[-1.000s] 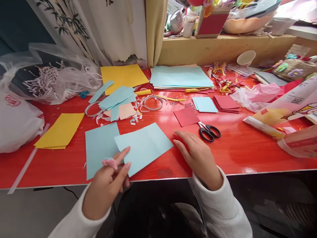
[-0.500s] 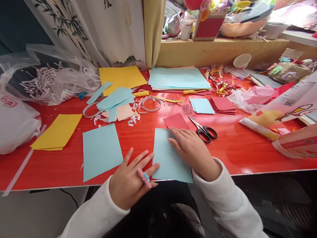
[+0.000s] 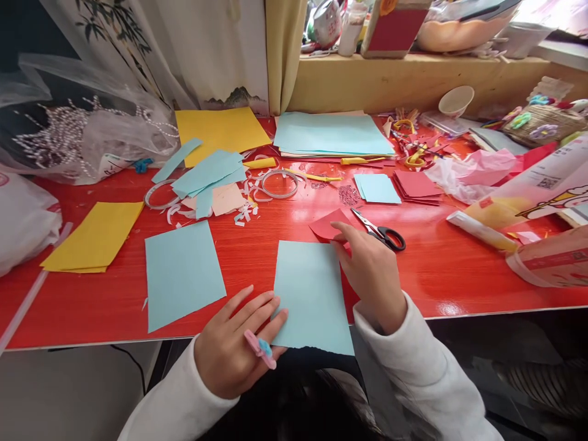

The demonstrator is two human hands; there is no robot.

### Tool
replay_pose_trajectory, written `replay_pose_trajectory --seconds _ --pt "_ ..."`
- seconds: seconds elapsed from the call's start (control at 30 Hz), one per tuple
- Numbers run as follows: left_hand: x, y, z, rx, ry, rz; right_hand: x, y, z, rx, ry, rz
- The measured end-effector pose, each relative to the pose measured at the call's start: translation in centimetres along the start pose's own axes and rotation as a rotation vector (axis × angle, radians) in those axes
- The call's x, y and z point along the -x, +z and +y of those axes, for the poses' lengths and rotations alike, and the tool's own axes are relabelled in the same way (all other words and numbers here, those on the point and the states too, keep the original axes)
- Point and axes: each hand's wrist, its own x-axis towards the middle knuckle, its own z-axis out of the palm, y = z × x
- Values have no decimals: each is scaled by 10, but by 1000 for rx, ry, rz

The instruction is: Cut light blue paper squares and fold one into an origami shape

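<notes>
My left hand (image 3: 243,337) lies with its fingers stretched out at the left edge of a light blue paper sheet (image 3: 310,294). The fingertips touch the sheet, whose rough lower edge hangs past the table's front. A pink and blue fuzzy ring sits on one finger. My right hand (image 3: 372,266) is bent over a small red paper piece (image 3: 333,223) beyond the blue sheet, its near corner between thumb and index finger. Black-handled scissors (image 3: 379,231) lie just right of the red piece. Left of my left hand rests another light blue sheet (image 3: 184,275).
On the red table (image 3: 432,263) are yellow paper strips (image 3: 94,236), blue offcuts (image 3: 211,174), tape rolls (image 3: 279,184), small blue squares (image 3: 376,188) and red squares (image 3: 417,185). A larger blue stack (image 3: 333,135) is at the back. A pink cup (image 3: 549,260) stands right, plastic bags left.
My right hand has lifted off the blue sheet and closed on the red paper piece. The blue sheet sits slightly nearer me. My left hand stays by its edge. The view has shifted a little.
</notes>
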Motion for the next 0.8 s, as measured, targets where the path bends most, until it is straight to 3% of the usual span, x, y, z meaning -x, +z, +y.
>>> replay_pose_trajectory --seconds 0.1,0.17,0.3,0.4,0.5,0.63,0.7,0.8 --pt "0 -3 2 -28 -34 14 -1 -9 -3 -70 -8 153" --pt "-5 -3 4 -86 -60 -5 3 -16 -10 -119 -107 203" --pt "-22 6 5 -166 -92 26 22 -25 -35 -207 -368 19" --pt "-30 15 6 -146 -128 134 39 -29 -53 -324 -281 -63" --pt "-31 17 6 -37 -246 136 51 -36 -55 -572 -156 -138" --pt "-30 12 5 78 -350 156 61 -42 -37 -641 101 -10" --pt "-31 11 5 51 -333 88 65 -40 -26 -561 184 30" --pt "-32 12 4 -23 -263 -73 69 -34 -15 -458 110 -58"
